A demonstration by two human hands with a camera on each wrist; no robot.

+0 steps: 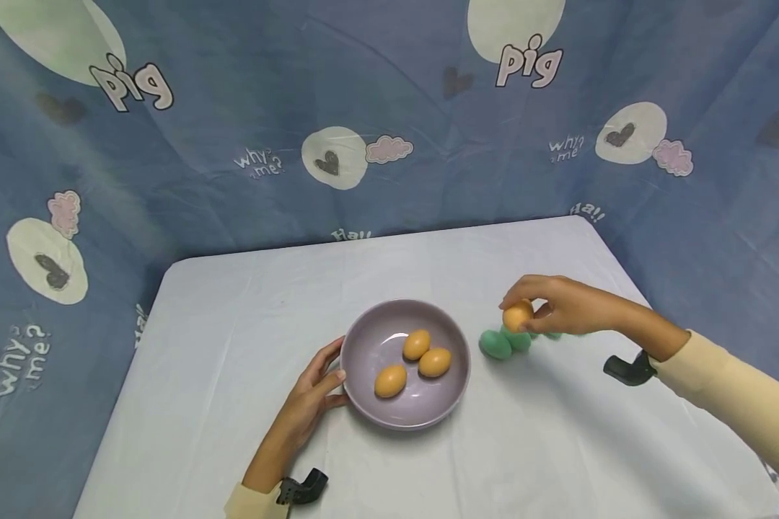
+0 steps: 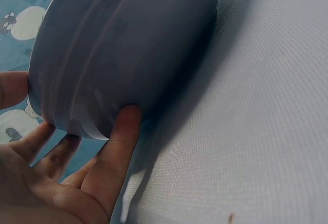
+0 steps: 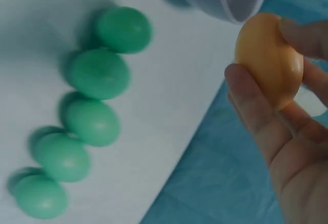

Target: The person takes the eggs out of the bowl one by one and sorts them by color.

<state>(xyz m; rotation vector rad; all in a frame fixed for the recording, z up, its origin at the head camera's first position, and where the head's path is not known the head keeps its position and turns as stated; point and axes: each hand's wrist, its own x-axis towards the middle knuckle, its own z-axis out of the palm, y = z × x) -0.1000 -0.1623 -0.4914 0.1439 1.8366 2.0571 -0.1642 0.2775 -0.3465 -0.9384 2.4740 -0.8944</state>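
Observation:
My right hand [image 1: 561,306] holds an orange egg [image 3: 269,60] between thumb and fingertips, raised above a row of green eggs [image 3: 100,74]. To its left stands a mauve bowl [image 1: 405,418] with three orange eggs [image 1: 390,380] lying inside. My left hand [image 1: 314,393] grips the bowl's left side, thumb at the rim and fingers against the outer wall. Seen from the left wrist, the fingertips [image 2: 128,119] press on the bowl's underside curve. In the head view the right hand and its egg partly hide the green row.
A white cloth covers the table [image 1: 247,324]. Behind and around it hangs a blue printed curtain [image 1: 389,86]. Each wrist carries a black strapped device [image 1: 628,369]. Several green eggs lie in a line right of the bowl.

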